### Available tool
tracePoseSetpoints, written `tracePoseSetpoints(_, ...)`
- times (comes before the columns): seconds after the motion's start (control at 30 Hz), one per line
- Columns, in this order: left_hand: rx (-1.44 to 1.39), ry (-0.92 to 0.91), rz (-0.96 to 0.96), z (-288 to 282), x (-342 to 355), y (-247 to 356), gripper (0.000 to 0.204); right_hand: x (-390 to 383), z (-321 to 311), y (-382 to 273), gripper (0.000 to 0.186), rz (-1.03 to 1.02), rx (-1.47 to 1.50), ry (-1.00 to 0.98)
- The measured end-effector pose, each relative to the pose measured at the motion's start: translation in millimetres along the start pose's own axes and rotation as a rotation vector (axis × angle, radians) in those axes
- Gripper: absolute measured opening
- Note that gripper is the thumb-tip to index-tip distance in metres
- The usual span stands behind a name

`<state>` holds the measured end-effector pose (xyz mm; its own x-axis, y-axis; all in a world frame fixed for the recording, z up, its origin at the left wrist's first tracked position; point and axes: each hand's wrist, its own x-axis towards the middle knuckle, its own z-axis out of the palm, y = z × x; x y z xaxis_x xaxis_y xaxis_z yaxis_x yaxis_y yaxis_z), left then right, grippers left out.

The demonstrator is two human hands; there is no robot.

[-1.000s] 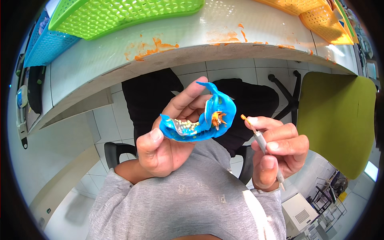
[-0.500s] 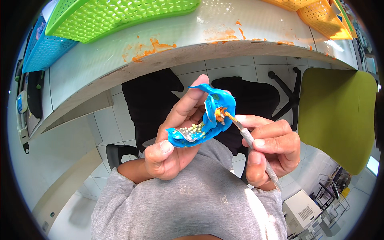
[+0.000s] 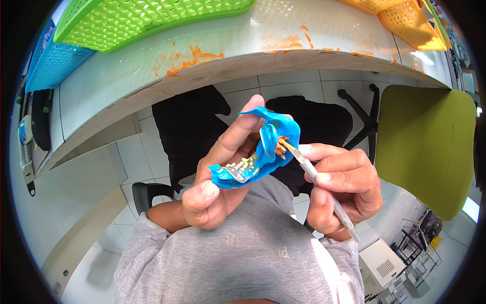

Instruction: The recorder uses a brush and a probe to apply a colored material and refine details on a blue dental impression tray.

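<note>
My left hand (image 3: 215, 187) is closed on a curved blue dental impression (image 3: 271, 159), thumb at its near left end and fingers behind it. Pale yellowish bits cover a greyish strip along its left part. Orange material sits in the hollow at its right side. In my right hand (image 3: 349, 187), a slim grey-handled scalpel (image 3: 329, 195) is gripped between thumb and fingers, slanting up to the left. Its orange-smeared tip touches the orange material inside the impression, where its very end is hidden.
Beyond my hands runs a white counter (image 3: 233, 38) with orange smears along its edge. On it stand a green basket (image 3: 152, 20), a blue basket (image 3: 55, 63) and an orange basket (image 3: 412, 23). An olive chair (image 3: 425, 152) is at the right, with a beige box-shaped device (image 3: 379, 263) behind.
The scalpel tip has moved slightly deeper into the orange material, and less orange trails on the blade. My left hand keeps its hold on the impression, nearly still.
</note>
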<state>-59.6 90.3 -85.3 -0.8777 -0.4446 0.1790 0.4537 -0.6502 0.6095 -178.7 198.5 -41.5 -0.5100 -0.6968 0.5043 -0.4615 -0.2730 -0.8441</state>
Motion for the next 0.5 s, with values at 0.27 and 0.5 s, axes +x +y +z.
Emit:
tracePoseSetpoints(0.27, -0.008, -0.007, 0.012, -1, 2, -1, 0.083, 4, -3, 2, 0.011, -0.053, -0.025, -0.039)
tracePoseSetpoints(0.5, -0.035, -0.008, 0.004, 0, 3, 0, 0.083, 5, -3, -1, 0.011, -0.034, -0.021, -0.024)
